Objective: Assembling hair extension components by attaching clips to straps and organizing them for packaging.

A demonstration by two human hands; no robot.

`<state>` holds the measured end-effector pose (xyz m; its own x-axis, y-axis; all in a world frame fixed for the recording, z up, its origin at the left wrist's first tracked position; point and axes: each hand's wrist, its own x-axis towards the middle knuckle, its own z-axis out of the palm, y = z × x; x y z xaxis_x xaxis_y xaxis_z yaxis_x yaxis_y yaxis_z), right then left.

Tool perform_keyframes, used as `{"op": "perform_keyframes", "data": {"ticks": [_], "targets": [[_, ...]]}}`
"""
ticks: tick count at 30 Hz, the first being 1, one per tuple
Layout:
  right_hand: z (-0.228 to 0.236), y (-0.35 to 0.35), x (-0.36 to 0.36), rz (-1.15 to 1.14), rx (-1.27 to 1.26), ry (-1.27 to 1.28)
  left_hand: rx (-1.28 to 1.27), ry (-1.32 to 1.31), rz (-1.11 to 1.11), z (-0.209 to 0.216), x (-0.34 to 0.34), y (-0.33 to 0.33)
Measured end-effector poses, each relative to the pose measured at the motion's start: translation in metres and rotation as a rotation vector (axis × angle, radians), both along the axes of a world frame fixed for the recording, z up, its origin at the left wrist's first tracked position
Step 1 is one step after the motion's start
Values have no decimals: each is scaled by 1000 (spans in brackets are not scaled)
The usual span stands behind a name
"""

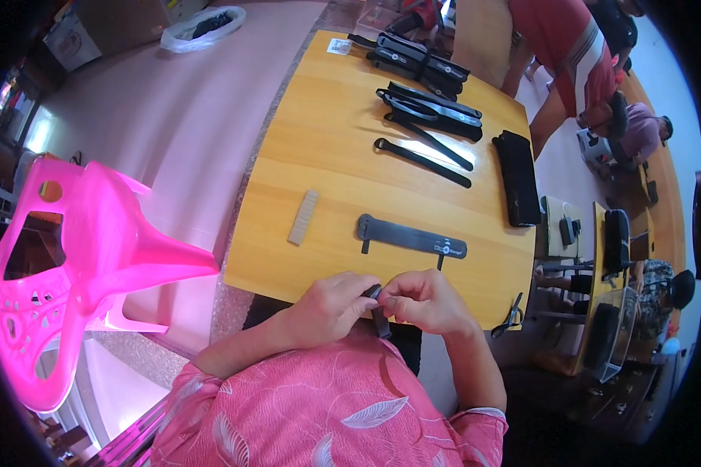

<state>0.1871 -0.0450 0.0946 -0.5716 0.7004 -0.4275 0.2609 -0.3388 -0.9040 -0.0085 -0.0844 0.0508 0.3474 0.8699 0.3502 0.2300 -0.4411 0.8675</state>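
Note:
At the table's near edge, my left hand point(339, 305) and my right hand point(427, 302) are close together, each with fingers pinched on a narrow black strap point(382, 323). One end of it rises between the fingertips; the rest hangs down in front of the pink shirt. Just beyond my hands, a wide black band point(413, 237) with pale printing lies flat on the table point(335, 163). A beige segmented strip point(303, 218) is left of that band. Farther off lie a slim black strap with a ring end point(422, 163) and another strap point(436, 142) angled beside it.
Stacked black bands point(417, 66) cover the table's far end, with a second pile point(432, 111) nearer. Folded black fabric point(516, 179) lies along the right edge, scissors point(509, 316) at the near right corner. A pink plastic chair point(93, 249) stands left. Other people are beyond the table.

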Motion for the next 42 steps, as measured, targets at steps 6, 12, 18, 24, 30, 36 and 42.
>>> {"op": "perform_keyframes", "data": {"ticks": [6, 12, 18, 24, 30, 36, 42], "targets": [[1, -2, -8, 3, 74, -161, -63, -7, 1, -2, -3, -1], [2, 1, -9, 34, 105, -205, 9, 27, -7, 0, -2, 0], [1, -1, -9, 71, 193, -197, 14, 14, 7, 0, -3, -1], [3, -2, -10, 86, 210, -200, 7, 40, -10, 3, -6, -2], [2, -3, -10, 81, 233, -190, 34, 13, -21, 5, -5, 0], [3, -4, -12, 80, 327, -308, 88, 77, -21, 1, -4, -2], [8, -5, -25, 26, 281, -419, 152, 177, -44, 7, 1, -3]]}}
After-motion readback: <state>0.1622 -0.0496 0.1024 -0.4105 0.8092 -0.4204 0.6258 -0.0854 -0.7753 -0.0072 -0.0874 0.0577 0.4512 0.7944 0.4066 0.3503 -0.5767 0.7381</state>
